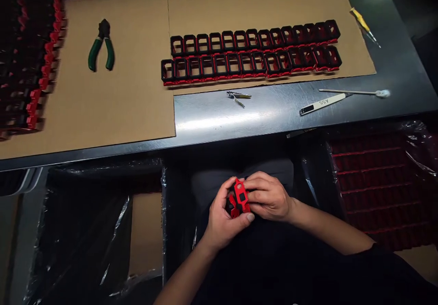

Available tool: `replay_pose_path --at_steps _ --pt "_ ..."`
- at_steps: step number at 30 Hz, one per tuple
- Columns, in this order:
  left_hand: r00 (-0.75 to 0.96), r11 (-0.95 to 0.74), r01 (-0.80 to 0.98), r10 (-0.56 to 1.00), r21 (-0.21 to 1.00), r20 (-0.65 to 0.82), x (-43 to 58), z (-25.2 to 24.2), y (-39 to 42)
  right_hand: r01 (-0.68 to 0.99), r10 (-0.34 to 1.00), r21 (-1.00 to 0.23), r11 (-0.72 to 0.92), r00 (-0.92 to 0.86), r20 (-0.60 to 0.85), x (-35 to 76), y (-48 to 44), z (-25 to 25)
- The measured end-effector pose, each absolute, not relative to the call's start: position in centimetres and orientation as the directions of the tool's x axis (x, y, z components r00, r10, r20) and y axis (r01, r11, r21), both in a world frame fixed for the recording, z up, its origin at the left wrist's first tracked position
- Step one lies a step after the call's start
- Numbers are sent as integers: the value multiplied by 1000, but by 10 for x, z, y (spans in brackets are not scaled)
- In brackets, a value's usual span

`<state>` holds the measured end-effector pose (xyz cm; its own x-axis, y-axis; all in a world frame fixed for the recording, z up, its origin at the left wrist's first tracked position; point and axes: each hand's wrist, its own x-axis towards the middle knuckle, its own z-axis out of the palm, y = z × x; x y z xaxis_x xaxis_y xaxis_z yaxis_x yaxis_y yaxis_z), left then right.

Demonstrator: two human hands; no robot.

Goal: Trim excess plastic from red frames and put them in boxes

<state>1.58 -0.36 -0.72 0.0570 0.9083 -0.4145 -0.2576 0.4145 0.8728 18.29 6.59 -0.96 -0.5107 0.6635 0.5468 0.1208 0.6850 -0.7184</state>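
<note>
Over my lap, below the bench edge, I hold a red and black plastic frame [241, 194], its red face turned up with a round hole and a square one. My left hand [221, 216] is wrapped round it from the left, thumb along the near side. From the right, my right hand [268, 195] grips the same frame with bent fingers; its fingertips are partly hidden behind the part. On the bench beyond, two rows of similar black and red frames [248, 66] stand on brown cardboard [137, 100].
Green-handled pliers [101, 47] lie on the cardboard. Small nippers [238, 98], a white marked tool [322, 104], a cotton-tipped stick [352, 91] and a yellow-handled tool [364, 24] rest further right. Stacked frames [34, 81] stand at left. Plastic-lined boxes [163, 223] flank my lap; the right one holds red parts [379, 186].
</note>
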Motion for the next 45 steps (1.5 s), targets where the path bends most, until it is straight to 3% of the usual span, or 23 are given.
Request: replay_pose_path --at_steps 5,11,17,24,29,32,34,36,42,45 --pt "133 378 -568 919 731 -371 13 -15 -6 235 765 -760 606 -434 476 191 91 12" --pt "102 294 -459 955 838 -279 13 -16 -10 725 832 -451 520 -311 459 189 176 35" --pt "67 260 -497 963 828 -262 14 -18 -15 792 872 -393 468 -343 349 175 225 19" --pt "120 285 -593 956 753 -268 12 -15 -14 749 845 -426 507 -334 417 175 238 8" --pt "138 306 -598 950 741 -281 11 -12 -9 695 912 -596 401 -239 334 177 214 37" --pt "173 343 -628 937 698 -304 9 -9 -6 393 861 -825 406 -467 201 189 176 55" --pt "199 402 -607 912 685 -359 8 -6 -4 133 695 -931 340 -703 154 199 149 60" --pt "231 462 -593 882 660 -411 8 -5 -2 5 562 -955 297 -810 171 205 125 57" --pt "339 554 -681 819 479 -463 12 -10 2 -12 576 -965 262 -800 166 208 84 38" --pt "348 569 -681 806 462 -480 12 -12 2 -16 590 -967 255 -790 168 208 77 36"
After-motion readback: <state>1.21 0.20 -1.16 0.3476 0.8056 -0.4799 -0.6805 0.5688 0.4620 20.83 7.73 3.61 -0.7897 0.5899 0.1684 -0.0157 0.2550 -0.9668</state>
